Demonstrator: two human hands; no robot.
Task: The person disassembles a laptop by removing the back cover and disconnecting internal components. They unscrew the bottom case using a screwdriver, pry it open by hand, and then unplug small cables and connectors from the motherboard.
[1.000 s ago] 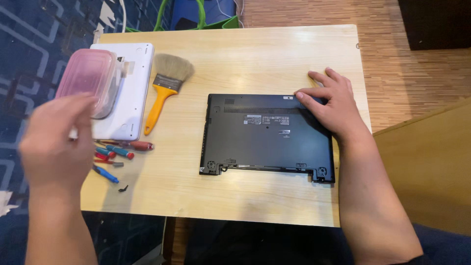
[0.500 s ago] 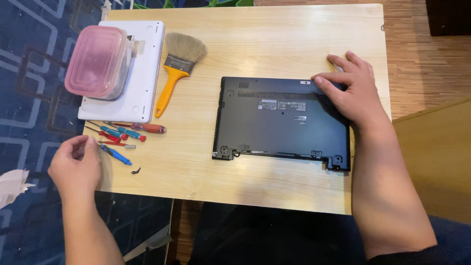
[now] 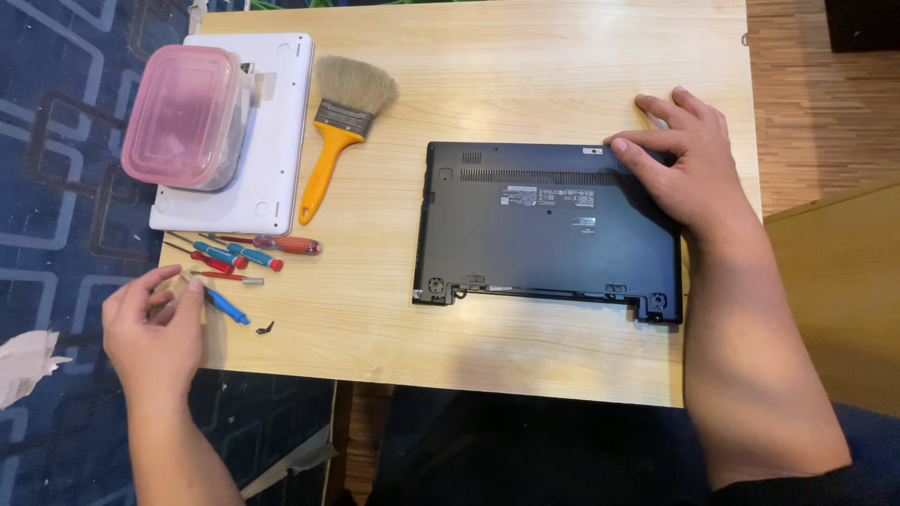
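While the right hand (image 3: 689,169) is lying flat and spread on the upturned black laptop (image 3: 548,230), pressing its corner at about two o'clock, the left hand (image 3: 150,319) is hovering at the bench (image 3: 525,75) edge near eight o'clock. Its fingers are curling together with thumb and forefinger nearly meeting, but whether they are pinching anything I cannot tell.

Just beside that left hand, toward two o'clock from it, the small screwdrivers (image 3: 239,258) are lying in a loose fan; the nearest one, the blue-handled screwdriver (image 3: 225,306), is almost touching the fingertips, its long axis running from ten o'clock to four o'clock. A tiny dark screw (image 3: 267,328) is sitting a little past it, toward three o'clock. The left hand is by far the nearer one to these tools; the right is well apart from them.

Farther up, around eleven o'clock, a pink lidded box (image 3: 187,112) is resting on a white laptop (image 3: 277,141), with an orange-handled brush (image 3: 339,131) lying just beside it.
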